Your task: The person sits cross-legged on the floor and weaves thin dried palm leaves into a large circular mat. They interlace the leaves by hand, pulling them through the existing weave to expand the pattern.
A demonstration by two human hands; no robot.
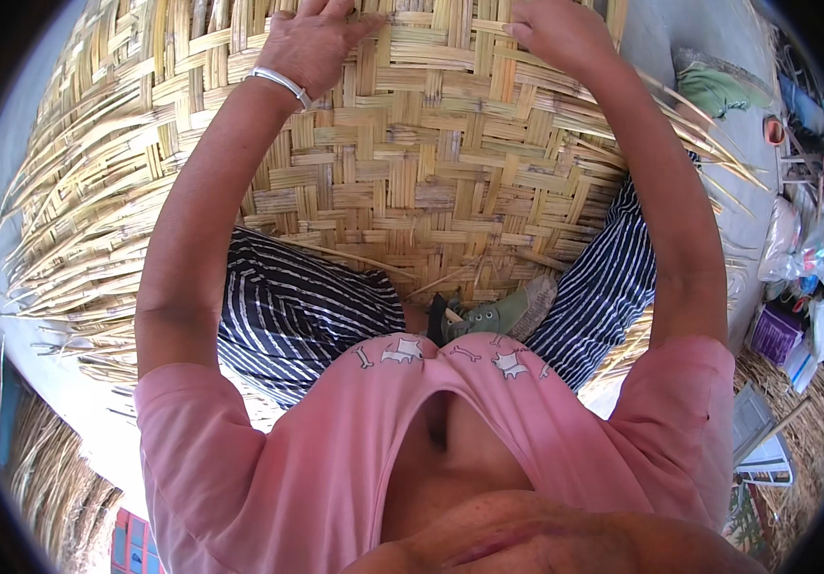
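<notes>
A large woven mat of pale yellow split-cane strips (pixel 421 163) spreads in front of me, with long loose strip ends fanning out at its left and right sides. My left hand (pixel 311 43), with a silver bangle at the wrist, lies on the weave near the far edge of the view, fingers spread. Across from it, my right hand (pixel 565 36) is closed at the mat's surface, thumb and fingers drawn together beside a flat crosswise strip. What sits between those fingers is hidden. Both forearms reach over the mat.
My legs in striped trousers (pixel 307 311) are bent at the mat's near edge, a green shoe (pixel 498 316) between them. At the right lie a green cloth (pixel 713 88), a purple box (pixel 773 335) and plastic bags (pixel 799 258). A straw heap (pixel 48 478) is at lower left.
</notes>
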